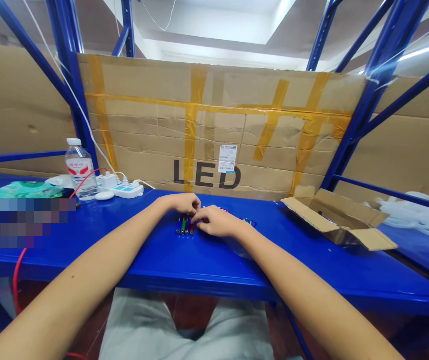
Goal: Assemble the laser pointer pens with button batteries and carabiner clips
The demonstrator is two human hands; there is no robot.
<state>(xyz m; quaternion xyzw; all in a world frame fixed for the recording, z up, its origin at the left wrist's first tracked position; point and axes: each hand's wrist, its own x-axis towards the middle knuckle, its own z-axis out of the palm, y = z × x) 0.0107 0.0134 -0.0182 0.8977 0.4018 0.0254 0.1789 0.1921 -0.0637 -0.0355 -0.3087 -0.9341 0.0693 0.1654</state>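
Note:
Both my hands rest on the blue shelf top (206, 260), close together in the middle. My left hand (181, 202) is curled, its fingers bent down over the far ends of a short row of small coloured stick-like items (184, 226) lying side by side. My right hand (216, 221) is also curled, its fingertips pinched against the right end of that row. More small coloured pieces (250, 221) peek out behind my right hand. What exactly the fingers grip is too small to make out.
An open cardboard box (340, 220) lies to the right. At the left stand a water bottle (80, 169), a white power strip (124, 189) with cables, and a green packet (28, 190). A cardboard wall marked LED (206, 174) backs the shelf. White material (417, 212) lies far right.

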